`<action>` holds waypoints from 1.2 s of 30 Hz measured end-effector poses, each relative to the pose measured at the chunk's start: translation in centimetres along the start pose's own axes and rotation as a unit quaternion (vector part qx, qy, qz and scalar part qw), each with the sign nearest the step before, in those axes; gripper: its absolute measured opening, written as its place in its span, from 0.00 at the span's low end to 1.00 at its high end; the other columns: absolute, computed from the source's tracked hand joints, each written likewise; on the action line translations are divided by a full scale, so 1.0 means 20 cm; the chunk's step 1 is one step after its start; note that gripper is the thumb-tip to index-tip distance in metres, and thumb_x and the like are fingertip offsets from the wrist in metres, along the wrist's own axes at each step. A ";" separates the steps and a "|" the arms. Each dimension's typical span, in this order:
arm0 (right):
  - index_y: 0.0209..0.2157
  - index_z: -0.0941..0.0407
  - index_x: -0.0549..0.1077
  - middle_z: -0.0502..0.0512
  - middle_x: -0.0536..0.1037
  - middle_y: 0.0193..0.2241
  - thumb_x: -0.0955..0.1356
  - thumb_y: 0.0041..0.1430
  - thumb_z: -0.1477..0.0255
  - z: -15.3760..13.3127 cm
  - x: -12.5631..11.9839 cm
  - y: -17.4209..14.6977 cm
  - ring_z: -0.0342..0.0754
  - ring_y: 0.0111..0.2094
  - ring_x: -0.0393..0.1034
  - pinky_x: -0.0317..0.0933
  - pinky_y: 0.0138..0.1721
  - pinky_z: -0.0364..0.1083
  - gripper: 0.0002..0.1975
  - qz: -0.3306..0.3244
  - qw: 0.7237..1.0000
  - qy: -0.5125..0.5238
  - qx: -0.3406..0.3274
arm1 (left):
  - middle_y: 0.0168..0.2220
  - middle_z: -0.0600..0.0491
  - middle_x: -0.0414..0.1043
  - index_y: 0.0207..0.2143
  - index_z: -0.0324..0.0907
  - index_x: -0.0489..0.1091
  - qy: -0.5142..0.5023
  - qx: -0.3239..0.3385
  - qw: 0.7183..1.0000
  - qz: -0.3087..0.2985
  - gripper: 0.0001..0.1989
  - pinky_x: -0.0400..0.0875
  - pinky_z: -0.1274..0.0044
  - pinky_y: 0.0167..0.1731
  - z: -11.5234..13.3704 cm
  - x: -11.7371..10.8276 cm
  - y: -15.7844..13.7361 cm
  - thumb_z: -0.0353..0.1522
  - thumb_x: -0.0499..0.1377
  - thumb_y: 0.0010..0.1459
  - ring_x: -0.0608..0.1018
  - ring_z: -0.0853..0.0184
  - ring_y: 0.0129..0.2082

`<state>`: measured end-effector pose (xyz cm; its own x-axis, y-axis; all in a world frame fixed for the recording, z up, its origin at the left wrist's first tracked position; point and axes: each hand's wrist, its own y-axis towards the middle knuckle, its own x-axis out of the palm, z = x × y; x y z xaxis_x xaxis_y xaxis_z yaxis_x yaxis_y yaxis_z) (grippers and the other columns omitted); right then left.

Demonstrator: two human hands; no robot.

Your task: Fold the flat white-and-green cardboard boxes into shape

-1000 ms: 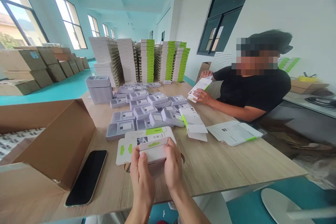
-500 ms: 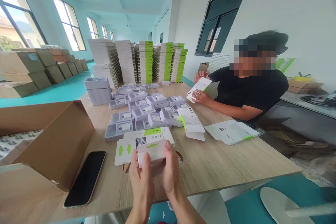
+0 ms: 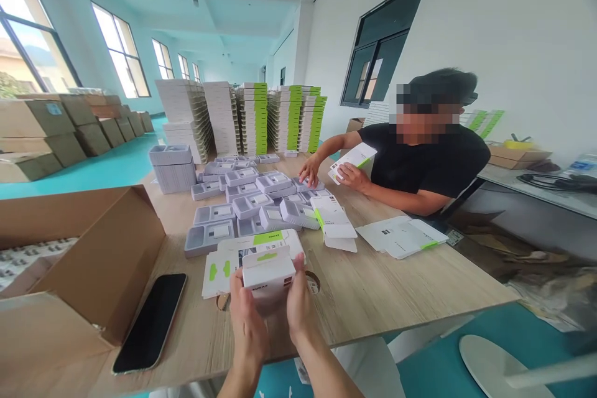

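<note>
Between my two hands is a small white carton [image 3: 269,280] with a green-edged hang tab standing up at its back. My left hand [image 3: 249,317] grips its left side, and my right hand [image 3: 301,305] presses its right side. Just beyond it, flat white-and-green cartons [image 3: 219,270] lie stacked on the table. Behind those is a loose heap of pale lilac plastic trays [image 3: 254,204], several with a small white piece inside. The carton's underside is hidden from me.
A black phone [image 3: 152,322] and an open cardboard box [image 3: 107,267] are on the left. At right, a co-worker [image 3: 420,161] holds a white carton [image 3: 353,160] and reaches to the trays. Flattened cartons [image 3: 401,236] lie near the right edge. Tall carton stacks [image 3: 254,118] stand behind.
The carton in my hands has tilted, so its printed front face now shows. The co-worker's one hand has moved from the carton down to the trays.
</note>
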<state>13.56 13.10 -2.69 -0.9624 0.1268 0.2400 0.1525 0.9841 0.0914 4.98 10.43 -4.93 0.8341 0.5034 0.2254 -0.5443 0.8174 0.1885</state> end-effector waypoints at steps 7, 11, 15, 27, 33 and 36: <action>0.58 0.52 0.75 0.62 0.81 0.57 0.61 0.68 0.40 0.03 -0.04 -0.15 0.57 0.58 0.77 0.71 0.58 0.52 0.35 -0.076 0.997 -0.010 -0.030 | 0.48 0.39 0.83 0.46 0.41 0.76 0.028 -0.050 0.998 -0.027 0.39 0.71 0.57 0.58 0.06 -0.06 0.04 0.66 0.61 0.53 0.80 0.45 0.55; 0.53 0.52 0.78 0.62 0.85 0.52 0.67 0.68 0.47 0.06 -0.11 -0.21 0.56 0.52 0.81 0.75 0.52 0.48 0.26 -0.039 0.992 -0.097 -0.076 | 0.52 0.38 0.82 0.52 0.41 0.73 0.018 -0.098 0.994 -0.041 0.37 0.77 0.60 0.52 0.13 -0.03 0.05 0.62 0.59 0.58 0.82 0.46 0.54; 0.48 0.54 0.79 0.66 0.87 0.46 0.62 0.70 0.45 0.05 -0.18 -0.18 0.58 0.46 0.84 0.78 0.44 0.49 0.29 0.049 0.986 -0.143 -0.067 | 0.48 0.40 0.86 0.47 0.41 0.77 0.015 -0.126 0.981 -0.145 0.36 0.80 0.64 0.48 0.14 0.01 -0.05 0.58 0.71 0.48 0.84 0.46 0.50; 0.53 0.59 0.75 0.67 0.86 0.43 0.65 0.65 0.43 -0.12 -0.66 0.06 0.61 0.40 0.83 0.76 0.33 0.49 0.34 0.258 0.951 -0.171 0.000 | 0.43 0.45 0.83 0.56 0.45 0.69 0.113 -0.095 0.948 -0.282 0.29 0.80 0.72 0.36 0.00 0.00 -0.21 0.56 0.56 0.66 0.86 0.60 0.36; 0.53 0.58 0.76 0.58 0.81 0.49 0.70 0.73 0.63 -0.26 -1.12 0.49 0.52 0.44 0.79 0.76 0.45 0.53 0.14 0.327 0.914 -0.234 0.057 | 0.59 0.40 0.79 0.47 0.47 0.78 0.294 0.130 0.916 -0.241 0.13 0.75 0.51 0.58 -0.14 -0.17 0.05 0.35 0.54 0.68 0.79 0.47 0.60; 0.55 0.56 0.76 0.59 0.79 0.54 0.71 0.72 0.65 -0.26 -1.18 0.54 0.54 0.49 0.78 0.76 0.49 0.56 0.15 0.327 0.905 -0.270 0.041 | 0.63 0.42 0.77 0.54 0.49 0.80 0.352 0.183 0.886 -0.238 0.19 0.66 0.42 0.63 -0.16 -0.25 0.23 0.33 0.59 0.63 0.72 0.41 0.68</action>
<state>39.13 20.04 -2.42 -0.6453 0.7059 -0.2921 0.7330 0.6798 0.0234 -1.45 12.61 -8.31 0.7557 0.2809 -0.5916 -0.0009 0.9038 0.4280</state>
